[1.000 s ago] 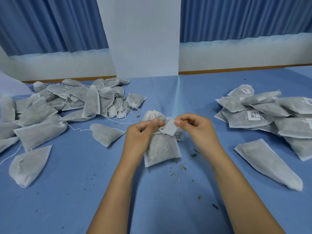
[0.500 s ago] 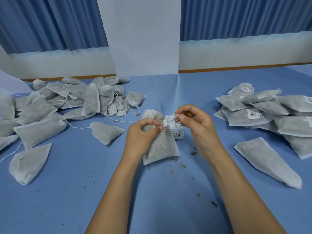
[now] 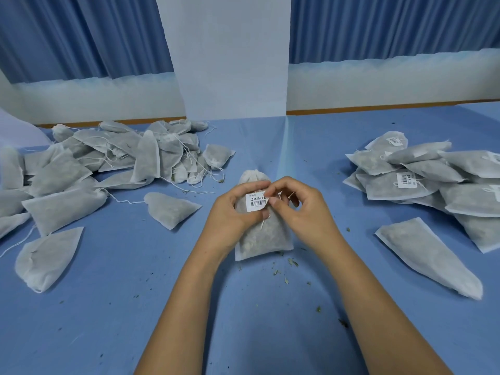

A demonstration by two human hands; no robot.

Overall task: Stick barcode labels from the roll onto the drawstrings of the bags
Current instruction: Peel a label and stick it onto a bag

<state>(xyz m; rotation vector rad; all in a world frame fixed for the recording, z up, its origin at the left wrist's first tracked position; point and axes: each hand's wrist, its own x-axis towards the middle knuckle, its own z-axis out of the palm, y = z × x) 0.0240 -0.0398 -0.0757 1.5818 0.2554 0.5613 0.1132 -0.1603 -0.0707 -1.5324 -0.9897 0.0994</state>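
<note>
Left hand (image 3: 232, 212) and right hand (image 3: 303, 212) pinch a barcode label (image 3: 255, 202) over a drawstring bag (image 3: 266, 236) on the blue table (image 3: 81, 334). Unlabelled bag pile (image 3: 121, 158) on the left, labelled pile (image 3: 433, 174) on the right.

**One head-worn view, looking forward and down**

A single wide-angle camera sits on the person's head, facing forward and tilted down onto the blue table (image 3: 108, 307). It is near the work. Both forearms run in from the bottom edge. At mid-frame the left hand (image 3: 232, 212) grips a bag (image 3: 265, 236) and the right hand (image 3: 300, 212) pinches its label (image 3: 255, 202). Blue curtains (image 3: 81, 36) fill the top of the frame, beyond the table's far edge.
</note>
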